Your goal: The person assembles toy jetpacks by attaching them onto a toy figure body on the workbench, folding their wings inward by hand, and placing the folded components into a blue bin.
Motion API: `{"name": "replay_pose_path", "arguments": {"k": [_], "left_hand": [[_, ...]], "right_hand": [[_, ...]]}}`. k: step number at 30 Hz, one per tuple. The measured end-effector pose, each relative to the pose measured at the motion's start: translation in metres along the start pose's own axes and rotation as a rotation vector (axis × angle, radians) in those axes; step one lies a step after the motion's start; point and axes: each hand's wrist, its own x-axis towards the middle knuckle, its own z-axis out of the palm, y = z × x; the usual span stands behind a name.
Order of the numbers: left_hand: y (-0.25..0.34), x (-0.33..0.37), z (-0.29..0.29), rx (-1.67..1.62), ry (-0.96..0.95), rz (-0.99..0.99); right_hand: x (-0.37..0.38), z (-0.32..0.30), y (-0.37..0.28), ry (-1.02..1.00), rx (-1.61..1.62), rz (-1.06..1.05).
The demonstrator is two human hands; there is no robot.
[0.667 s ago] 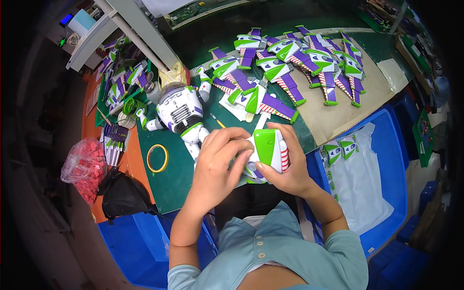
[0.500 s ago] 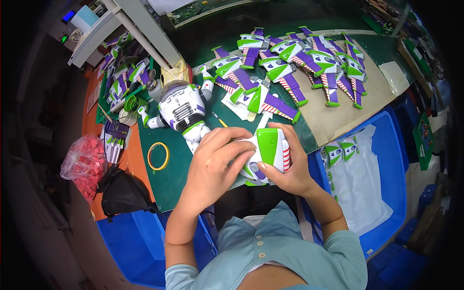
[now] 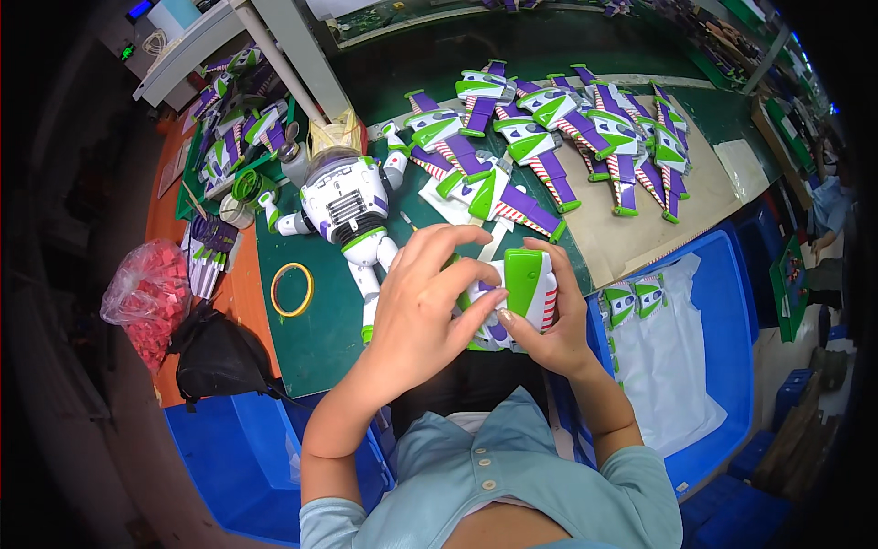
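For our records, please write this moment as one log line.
right hand: holding green-white toy part | left hand: at same part | nearby: white toy figure

From here I see a light blue shirt (image 3: 412,476) with short, loose sleeves (image 3: 631,489), pale round buttons (image 3: 487,485) down the front and pointed flaps (image 3: 519,416) at its far edge. White cloth (image 3: 517,500) edges the open neckline.
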Motion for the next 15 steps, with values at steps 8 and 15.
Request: {"name": "replay_pose_path", "arguments": {"k": [8,15], "left_hand": [[-0.019,0.011,0.016,-0.015,0.229,-0.074],[0.008,0.003,0.009,-0.019,-0.005,0.003]], "right_hand": [[-0.004,-0.002,-0.003,0.045,-0.034,-0.006],[-0.006,-0.009,-0.001,0.048,0.06,0.066]]}}
